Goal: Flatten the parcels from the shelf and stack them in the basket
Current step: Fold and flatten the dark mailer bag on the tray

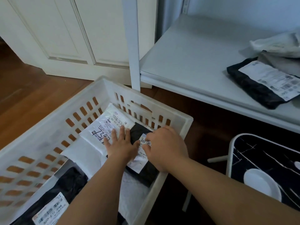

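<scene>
A white slotted basket [186, 125] stands on the wooden floor. Inside it lies a black parcel [138, 130] with a white label, on top of a white parcel [100, 127] marked with handwritten digits. My left hand [121, 143] rests flat, fingers spread, on the black parcel's left edge. My right hand [165, 146] presses down on its label with fingers curled. Another black parcel [69, 184] lies at the basket's near end. On the white shelf [186, 62] at the right sit a black parcel [253, 88] with a label and a white parcel [276, 46] behind it.
A white panelled door [65, 30] stands behind the basket, and the shelf's white post [134, 46] rises just beyond its far rim. A white-framed stool [267, 168] with a black patterned seat stands on the floor at the right.
</scene>
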The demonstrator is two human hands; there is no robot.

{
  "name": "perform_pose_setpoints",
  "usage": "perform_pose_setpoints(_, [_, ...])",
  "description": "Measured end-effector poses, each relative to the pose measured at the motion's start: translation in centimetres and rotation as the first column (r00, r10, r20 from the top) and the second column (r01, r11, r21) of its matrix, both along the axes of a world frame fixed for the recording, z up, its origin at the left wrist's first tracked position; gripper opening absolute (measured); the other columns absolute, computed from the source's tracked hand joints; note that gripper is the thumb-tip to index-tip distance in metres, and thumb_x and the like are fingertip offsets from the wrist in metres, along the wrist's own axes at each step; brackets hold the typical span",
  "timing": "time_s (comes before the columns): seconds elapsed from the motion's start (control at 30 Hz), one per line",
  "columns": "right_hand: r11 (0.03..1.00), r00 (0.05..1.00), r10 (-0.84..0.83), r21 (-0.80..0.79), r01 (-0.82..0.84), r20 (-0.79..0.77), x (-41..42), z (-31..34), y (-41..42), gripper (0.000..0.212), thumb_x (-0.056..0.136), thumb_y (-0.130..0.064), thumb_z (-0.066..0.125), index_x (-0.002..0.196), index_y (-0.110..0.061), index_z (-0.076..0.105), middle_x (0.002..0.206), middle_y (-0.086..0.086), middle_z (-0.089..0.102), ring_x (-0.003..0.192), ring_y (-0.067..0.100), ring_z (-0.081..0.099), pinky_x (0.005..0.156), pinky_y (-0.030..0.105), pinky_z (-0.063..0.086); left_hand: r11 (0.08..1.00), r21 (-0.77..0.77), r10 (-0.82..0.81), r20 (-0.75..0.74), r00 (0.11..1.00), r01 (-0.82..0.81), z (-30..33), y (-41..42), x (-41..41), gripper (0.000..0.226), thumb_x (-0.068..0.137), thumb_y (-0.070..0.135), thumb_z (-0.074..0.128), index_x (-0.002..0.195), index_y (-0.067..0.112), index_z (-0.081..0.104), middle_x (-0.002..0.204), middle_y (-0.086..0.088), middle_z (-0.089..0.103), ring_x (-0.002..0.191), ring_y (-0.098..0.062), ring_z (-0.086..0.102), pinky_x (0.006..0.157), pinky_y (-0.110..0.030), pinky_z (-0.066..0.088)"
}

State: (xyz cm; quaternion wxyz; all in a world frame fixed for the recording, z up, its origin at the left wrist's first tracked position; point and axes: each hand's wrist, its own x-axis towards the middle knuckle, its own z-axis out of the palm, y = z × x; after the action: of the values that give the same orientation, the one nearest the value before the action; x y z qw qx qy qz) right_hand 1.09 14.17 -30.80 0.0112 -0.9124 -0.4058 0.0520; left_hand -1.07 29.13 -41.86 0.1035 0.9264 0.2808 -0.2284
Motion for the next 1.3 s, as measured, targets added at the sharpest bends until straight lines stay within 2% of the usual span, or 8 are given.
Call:
perform_pose_setpoints(0.2, [0.900, 0.902, -0.072, 0.362, 0.243, -0.426, 0.8, 1.8, -1.9, 0.029, 0.095, -0.035, 0.053, 0.115, -0.020, 0.069, 0.115, 0.000, 0.067, 0.107, 0.017, 0.057, 0.098, 0.034, 0.044, 0.997, 0.075, -0.014, 0.235, 0.972, -0.004, 5.0, -1.3, 0.6, 0.066, 0.100, 0.049, 0.026, 0.152, 0.011, 0.010, 0.162, -0.008, 0.001, 0.148, -0.027, 0.005, 0.119, -0.048, 0.016])
perform_pose_setpoints(0.33, [0.957, 0.987, -0.094, 0.261, 0.126, -0.128, 1.5, 3.3, -7.9, 0.031, 0.096, -0.030, 0.048, 0.111, -0.015, 0.070, 0.115, 0.003, 0.064, 0.111, 0.023, 0.054, 0.097, 0.039, 0.043, 0.995, 0.094, -0.041, 0.664, 0.747, -0.029, 12.1, -5.2, 1.6, 0.041, 0.101, 0.035, 0.039, 0.131, 0.010, 0.050, 0.138, -0.007, 0.050, 0.119, -0.026, 0.054, 0.090, -0.042, 0.049])
perform_pose_setpoints(0.5, [0.956, 0.965, -0.219, 0.229, 0.183, 0.144, 3.3, 6.3, -17.0, 0.016, 0.075, -0.025, 0.077, 0.086, -0.014, 0.077, 0.099, 0.003, 0.071, 0.103, 0.026, 0.064, 0.085, 0.041, 0.053, 0.943, 0.231, -0.320, 0.826, 0.463, 0.238, 18.5, -12.0, 4.3, 0.016, 0.089, 0.013, 0.057, 0.098, 0.003, 0.066, 0.096, -0.014, 0.063, 0.078, -0.032, 0.062, 0.065, -0.038, 0.048])
perform_pose_setpoints(0.67, [0.764, 0.827, -0.561, 0.376, 0.524, -0.013, 3.9, 9.4, -24.2, 0.026, 0.095, -0.027, 0.054, 0.109, -0.015, 0.073, 0.119, 0.000, 0.063, 0.117, 0.021, 0.050, 0.098, 0.036, 0.042, 0.801, 0.169, -0.506, 0.704, 0.498, 0.574, 21.1, -22.2, 7.1, 0.035, 0.099, 0.022, 0.042, 0.131, 0.025, 0.057, 0.156, -0.004, 0.026, 0.142, -0.024, 0.023, 0.112, -0.039, 0.028])
perform_pose_setpoints(0.83, [0.675, 0.747, -0.656, 0.357, 0.646, -0.110, 3.2, 10.3, -30.3, 0.029, 0.096, -0.029, 0.051, 0.113, -0.016, 0.071, 0.123, -0.001, 0.062, 0.116, 0.019, 0.052, 0.097, 0.031, 0.043, 0.713, 0.195, -0.694, 0.339, 0.635, 0.674, 20.6, -28.9, 8.7, 0.044, 0.102, 0.037, 0.030, 0.145, 0.030, 0.036, 0.160, -0.005, -0.018, 0.144, -0.034, -0.023, 0.119, -0.051, 0.000])
perform_pose_setpoints(1.03, [0.568, 0.648, -0.718, 0.326, 0.756, -0.252, 0.5, 11.4, -34.7, 0.026, 0.096, -0.029, 0.053, 0.107, -0.014, 0.071, 0.108, 0.001, 0.068, 0.100, 0.018, 0.060, 0.086, 0.031, 0.048, 0.811, 0.194, -0.578, 0.409, 0.706, 0.552, 20.9, -28.9, 8.7, 0.053, 0.098, 0.015, 0.035, 0.148, 0.001, 0.025, 0.160, -0.010, 0.010, 0.148, -0.027, 0.004, 0.120, -0.039, 0.011])
perform_pose_setpoints(1.17, [0.357, 0.529, -0.613, 0.392, 0.848, -0.587, -1.3, 11.8, -35.0, 0.032, 0.095, -0.041, 0.055, 0.109, -0.017, 0.069, 0.106, -0.004, 0.068, 0.103, 0.013, 0.060, 0.088, 0.027, 0.045, 0.812, 0.281, -0.552, 0.654, 0.517, 0.512, 22.0, -29.4, 6.2, 0.023, 0.091, 0.002, 0.050, 0.108, -0.004, 0.064, 0.123, -0.019, 0.058, 0.121, -0.034, 0.050, 0.103, -0.039, 0.040])
perform_pose_setpoints(1.3, [0.001, 0.215, 0.040, 0.216, 0.976, -0.976, -3.1, 12.4, -34.0, 0.039, 0.084, -0.058, 0.059, 0.108, -0.028, 0.053, 0.118, -0.001, 0.057, 0.111, 0.020, 0.057, 0.096, 0.039, 0.050, 0.792, 0.332, -0.535, 0.782, 0.320, 0.513, 23.2, -32.9, 0.8, 0.009, 0.077, 0.002, 0.064, 0.080, 0.007, 0.071, 0.085, -0.006, 0.070, 0.070, -0.027, 0.066, 0.058, -0.036, 0.054])
